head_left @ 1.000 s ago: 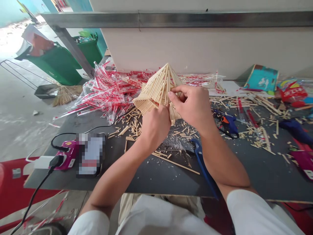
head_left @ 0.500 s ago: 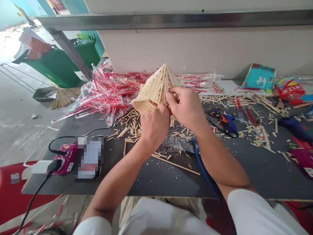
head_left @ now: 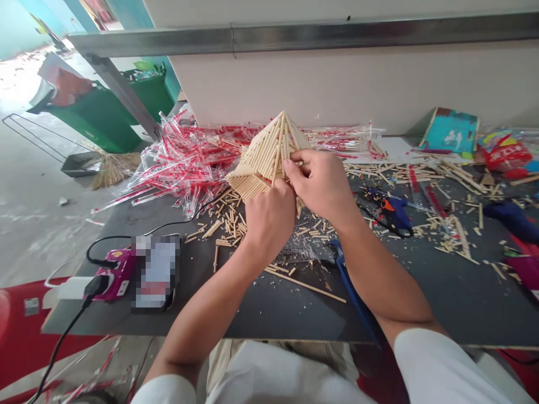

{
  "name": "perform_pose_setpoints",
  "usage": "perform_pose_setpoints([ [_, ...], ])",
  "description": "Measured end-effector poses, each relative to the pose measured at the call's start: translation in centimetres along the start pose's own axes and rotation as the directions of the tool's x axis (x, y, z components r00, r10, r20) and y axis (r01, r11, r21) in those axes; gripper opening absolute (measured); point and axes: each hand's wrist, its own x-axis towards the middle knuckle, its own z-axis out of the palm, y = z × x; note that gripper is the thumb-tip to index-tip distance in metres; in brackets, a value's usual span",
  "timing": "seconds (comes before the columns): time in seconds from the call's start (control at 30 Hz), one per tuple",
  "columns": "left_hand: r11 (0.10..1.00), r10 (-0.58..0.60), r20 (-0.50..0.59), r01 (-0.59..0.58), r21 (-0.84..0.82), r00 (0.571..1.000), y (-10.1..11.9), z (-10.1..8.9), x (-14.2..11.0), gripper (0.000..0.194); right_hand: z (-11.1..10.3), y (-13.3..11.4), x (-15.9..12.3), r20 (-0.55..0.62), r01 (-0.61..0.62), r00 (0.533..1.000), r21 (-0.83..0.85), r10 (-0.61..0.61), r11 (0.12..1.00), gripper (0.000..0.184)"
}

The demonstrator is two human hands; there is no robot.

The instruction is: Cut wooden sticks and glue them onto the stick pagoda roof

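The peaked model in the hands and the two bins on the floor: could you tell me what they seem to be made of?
The peaked model looks like bare, matt wood or bamboo: thin, pale round sticks laid side by side, though the species is unclear.
The nearer bin and farther bin are probably moulded plastic, judging by their even green colour and smooth walls.

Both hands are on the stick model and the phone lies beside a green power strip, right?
The power strip is magenta, not green, as the head view shows. The phone lies beside it, and the left hand and right hand are on the stick model.
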Motion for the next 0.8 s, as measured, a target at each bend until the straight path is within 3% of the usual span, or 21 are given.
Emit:
perform_pose_setpoints([
  [0.13, 0.999, -0.011, 0.010, 0.012, -0.031, 1.000, 0.16, -0.12, -0.05, 0.028, -0.06, -0.04, -0.03, 0.003, 0.021, 1.000, -0.013, -0.021, 1.000, 0.019],
  [0.33, 0.998, 0.016, 0.040, -0.013, -0.059, 0.999, 0.10, -0.27, 0.10, 0.028, -0.26, -0.39, -0.14, -0.016, 0.060, 0.998, -0.196, -0.065, 0.979, 0.027],
  [0.8, 1.000, -0.003, 0.016, 0.002, 0.022, 1.000, 0.36, -0.22, 0.19, 0.025, 0.19, -0.10, 0.01, -0.033, 0.058, 0.997, -0.124, -0.063, 0.991, 0.028],
])
